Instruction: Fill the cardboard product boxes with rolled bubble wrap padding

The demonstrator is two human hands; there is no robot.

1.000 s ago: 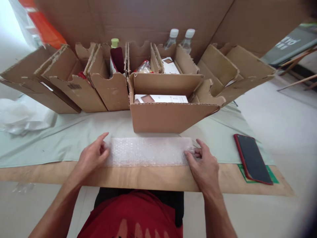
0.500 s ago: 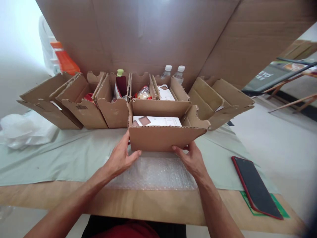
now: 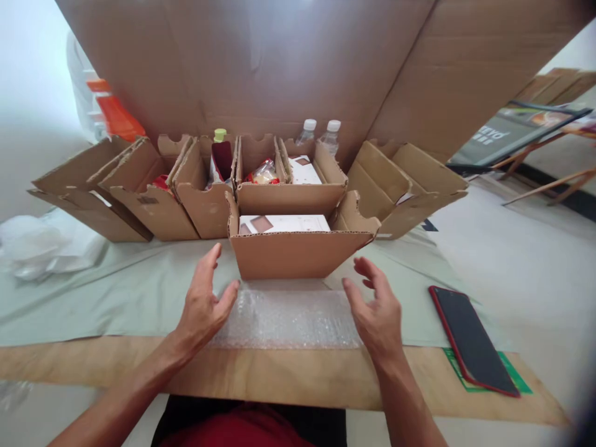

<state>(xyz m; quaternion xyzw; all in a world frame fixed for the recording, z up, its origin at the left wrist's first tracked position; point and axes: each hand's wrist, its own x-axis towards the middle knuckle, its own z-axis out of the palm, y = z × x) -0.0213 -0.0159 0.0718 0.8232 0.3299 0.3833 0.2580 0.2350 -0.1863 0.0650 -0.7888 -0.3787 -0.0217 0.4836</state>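
A cardboard bin (image 3: 298, 256) stands crosswise in front of the row of other bins, with a white box (image 3: 291, 223) inside it. To its left, my left hand (image 3: 202, 304) is open, thumb and fingers apart, holding nothing. My right hand (image 3: 375, 304) is open off the bin's right end, its fingers slightly curled and free of the cardboard. A sheet of bubble wrap (image 3: 288, 320) lies flat on the cloth between my hands.
Behind are several cardboard bins (image 3: 205, 208) holding packets and another white box (image 3: 303, 170). Two capped bottles (image 3: 331, 139) and an orange object (image 3: 116, 115) stand farther back. A phone (image 3: 472, 338) lies at the right on the pale green cloth (image 3: 139, 292) and wooden table edge (image 3: 279, 375).
Both hands have let go of the front bin and drawn apart, left hand to the left and right hand to the right. The bin stays in front of the row.
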